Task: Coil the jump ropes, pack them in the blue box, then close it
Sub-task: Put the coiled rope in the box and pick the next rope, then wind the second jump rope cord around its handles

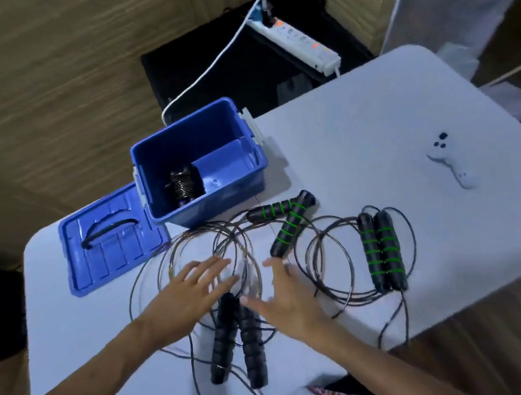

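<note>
The open blue box [243, 179] stands at the table's far left with one coiled black rope [183, 184] inside. Its blue lid [108, 242] lies flat to its left. Three jump ropes lie loose on the table. One has plain black handles [235, 338] near the front edge. Another has green-striped handles [286, 223] just in front of the box. The third has green-striped handles [381, 250] side by side at the right. My left hand [188, 291] and my right hand [286, 297] hover with spread fingers over the tangled wire loops [243, 250], holding nothing.
A white game controller [451, 160] lies at the table's right. Behind the table a white power strip [297, 41] with its cable rests on a black surface. Some rope wire hangs over the table's front edge [395, 329].
</note>
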The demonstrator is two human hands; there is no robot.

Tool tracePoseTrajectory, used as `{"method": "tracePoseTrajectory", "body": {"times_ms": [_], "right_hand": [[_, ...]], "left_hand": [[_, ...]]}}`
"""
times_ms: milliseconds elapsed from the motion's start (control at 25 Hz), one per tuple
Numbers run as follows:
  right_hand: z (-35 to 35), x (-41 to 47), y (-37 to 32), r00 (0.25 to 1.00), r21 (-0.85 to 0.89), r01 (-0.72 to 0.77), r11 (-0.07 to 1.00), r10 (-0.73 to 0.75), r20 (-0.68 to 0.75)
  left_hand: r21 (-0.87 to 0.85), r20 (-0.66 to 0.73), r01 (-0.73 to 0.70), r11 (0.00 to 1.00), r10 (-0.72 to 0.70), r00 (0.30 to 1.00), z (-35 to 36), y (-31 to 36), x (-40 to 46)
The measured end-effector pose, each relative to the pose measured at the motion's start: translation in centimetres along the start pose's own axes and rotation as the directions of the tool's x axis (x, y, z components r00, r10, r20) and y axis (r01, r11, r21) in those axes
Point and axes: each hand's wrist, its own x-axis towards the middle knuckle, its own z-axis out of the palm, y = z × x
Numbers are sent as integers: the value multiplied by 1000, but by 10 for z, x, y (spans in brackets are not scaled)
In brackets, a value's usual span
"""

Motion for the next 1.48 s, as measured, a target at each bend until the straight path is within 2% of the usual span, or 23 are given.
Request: {"method": "tracePoseTrajectory", "body": {"times_ms": [120, 200, 280, 400, 520, 640, 720, 800, 880, 1000, 1080, 1160, 1320, 1480], "right_hand": [[39, -24, 14, 990, -3, -123, 992, 123, 61], [70, -35, 15, 988, 1, -151, 989, 150, 29], [101, -41, 10, 981, -49, -172, 984, 167, -94], [132, -49, -4, 951, -165, -234, 958, 190, -246], [131, -56, -14, 920, -259, -283, 923, 185, -345], [98, -53, -24, 863, -472, -266, 840, -10, -504], [63, -44, -41, 831, -540, -214, 814, -139, -539], [26, -34, -67, 829, -626, -91, 775, -289, -479], [-12, -24, -97, 791, -735, 24, 677, -463, -400], [-65, -8, -144, 735, -809, 180, 560, -623, -268], [-98, 1, -172, 685, -867, 243, 435, -710, -164], [-127, 11, -197, 621, -899, 290, 328, -779, -84], [-176, 22, -240, 526, -910, 367, 190, -850, 35], [-201, 30, -261, 483, -906, 408, 113, -869, 109]], "left_hand": [[99, 115, -288, 953, 277, 954, 13, 17, 13], [151, 153, -393, 907, 371, 916, 27, 21, 18], [168, 89, -432, 886, 422, 902, 40, 18, 20], [95, -48, -433, 897, 438, 898, 42, 15, 21], [92, -121, -347, 934, 356, 927, 26, 18, 17], [36, -197, -188, 982, 191, 961, -10, 15, 12], [-17, -240, -46, 999, 40, 970, -40, 3, 10], [-116, -248, 88, 989, -115, 962, -72, -11, 8], [-244, -243, 181, 953, -241, 939, -103, -28, 8], [-477, -209, 279, 833, -415, 885, -146, -55, 11], [-572, -182, 331, 750, -510, 841, -170, -71, 15], [-586, -175, 365, 723, -553, 815, -192, -84, 20], [-594, -228, 440, 674, -665, 711, -236, -100, 32], [-604, -228, 477, 639, -711, 665, -259, -104, 36]]}}
